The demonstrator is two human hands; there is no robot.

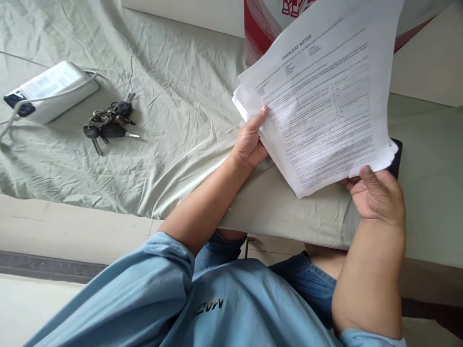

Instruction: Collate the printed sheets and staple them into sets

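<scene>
- Papers (pixel 318 111) headed "OVERLEAF NOTES" are spanning both hands' fingers, above the cloth-covered table (pixel 181 96).
- The left hand (pixel 253 140) is clamping its fingers on their left edge.
- The right hand (pixel 379 195) is pinching their lower edge.
- Keys (pixel 113 130) are lying left of the left fingers.

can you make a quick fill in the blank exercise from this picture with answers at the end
1. The papers, held in the left hand with the right hand at their lower edge, are headed "OVERLEAF ____".
2. In the picture, the keys lie to the ____ of the white device.
3. The shirt is light ____.

Missing words: NOTES; right; blue
</scene>
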